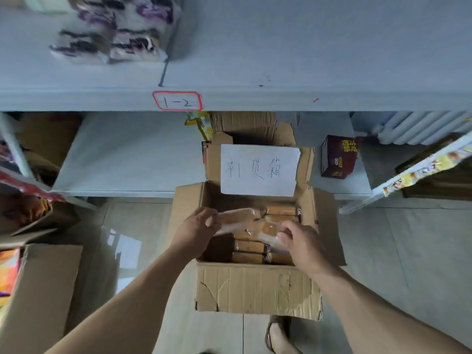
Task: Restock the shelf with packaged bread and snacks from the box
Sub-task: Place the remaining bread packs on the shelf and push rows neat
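Note:
An open cardboard box stands on the floor below the shelf, with a white handwritten sheet on its far flap. Inside lie several clear-wrapped bread packages in rows. My left hand grips the left end of one bread package held just above the others. My right hand holds a second wrapped bread package at its right end. The grey shelf above carries a red-bordered label "1-2", with purple-and-white snack packs at its back left.
A lower shelf board runs behind the box, with a dark red carton on its right part. Another cardboard box with colourful packets stands at the left. A white radiator is at the far right. My sandalled foot is by the box.

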